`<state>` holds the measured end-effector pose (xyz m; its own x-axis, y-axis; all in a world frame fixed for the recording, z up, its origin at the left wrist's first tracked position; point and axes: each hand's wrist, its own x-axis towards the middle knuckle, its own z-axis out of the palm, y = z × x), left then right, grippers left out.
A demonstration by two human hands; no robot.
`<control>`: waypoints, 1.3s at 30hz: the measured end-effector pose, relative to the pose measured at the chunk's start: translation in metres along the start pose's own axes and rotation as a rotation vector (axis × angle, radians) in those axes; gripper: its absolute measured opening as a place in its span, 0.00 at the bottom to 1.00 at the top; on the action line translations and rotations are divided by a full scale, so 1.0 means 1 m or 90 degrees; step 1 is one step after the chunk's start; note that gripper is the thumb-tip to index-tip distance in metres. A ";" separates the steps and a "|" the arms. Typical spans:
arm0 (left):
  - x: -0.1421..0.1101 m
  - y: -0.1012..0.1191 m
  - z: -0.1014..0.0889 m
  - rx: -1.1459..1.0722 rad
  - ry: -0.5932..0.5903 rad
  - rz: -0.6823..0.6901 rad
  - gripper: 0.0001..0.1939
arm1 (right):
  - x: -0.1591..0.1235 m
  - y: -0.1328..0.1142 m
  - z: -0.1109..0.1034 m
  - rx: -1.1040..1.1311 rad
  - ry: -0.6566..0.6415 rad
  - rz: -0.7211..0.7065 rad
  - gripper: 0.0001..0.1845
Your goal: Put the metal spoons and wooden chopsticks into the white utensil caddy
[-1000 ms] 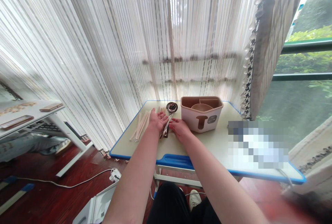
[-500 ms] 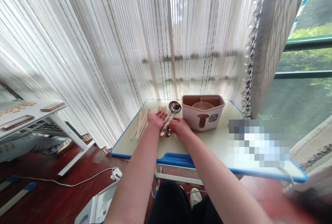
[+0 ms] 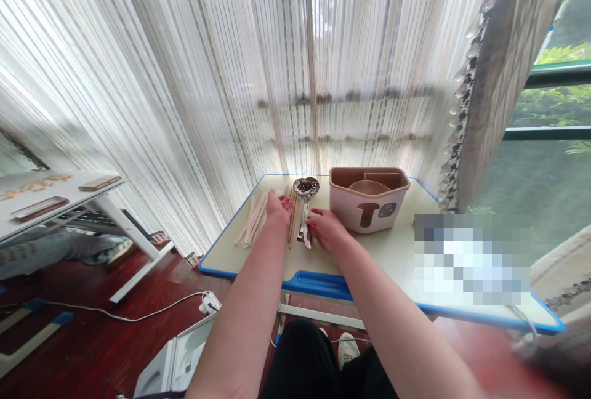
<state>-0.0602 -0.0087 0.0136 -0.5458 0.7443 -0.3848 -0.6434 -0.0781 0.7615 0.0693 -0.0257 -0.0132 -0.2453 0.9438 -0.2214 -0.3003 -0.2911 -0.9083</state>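
Observation:
My left hand (image 3: 279, 212) lies with its fingers stretched out over the wooden chopsticks (image 3: 252, 221) on the small blue-edged table (image 3: 397, 251). My right hand (image 3: 327, 227) rests beside it with its fingers curled at the handles of the metal ladles. A slotted metal ladle (image 3: 305, 196) lies between the two hands, its bowl pointing away from me. A beige utensil caddy (image 3: 368, 205) with a brown insert stands just right of my right hand.
Striped sheer curtains hang close behind the table. A heavier curtain (image 3: 489, 79) and a window are at the right. A white table (image 3: 60, 193) with flat objects stands at the left. A cable and a power strip (image 3: 209, 303) lie on the dark wood floor.
My left hand has turned from palm up to palm down over the chopsticks. The ladle has swung to lie straighter between my hands. The view has shifted a little.

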 end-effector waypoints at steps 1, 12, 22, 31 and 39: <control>0.001 -0.002 0.001 0.028 -0.019 -0.016 0.16 | 0.000 0.000 0.000 0.000 -0.005 -0.001 0.22; 0.008 -0.010 -0.001 0.093 -0.122 -0.004 0.04 | -0.003 0.002 -0.006 -0.037 -0.114 -0.023 0.19; 0.004 -0.011 -0.002 0.086 -0.158 0.010 0.08 | -0.006 0.002 -0.010 -0.125 -0.095 -0.051 0.18; 0.000 -0.012 -0.003 0.140 -0.124 -0.008 0.09 | -0.010 0.002 -0.018 -0.441 -0.089 -0.151 0.10; 0.006 -0.017 -0.003 0.200 -0.093 0.072 0.12 | -0.008 -0.004 -0.014 -0.504 -0.044 -0.154 0.07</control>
<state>-0.0541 -0.0053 -0.0030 -0.5072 0.8312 -0.2276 -0.3745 0.0253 0.9269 0.0859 -0.0295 -0.0126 -0.3206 0.9472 0.0107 0.3797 0.1389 -0.9146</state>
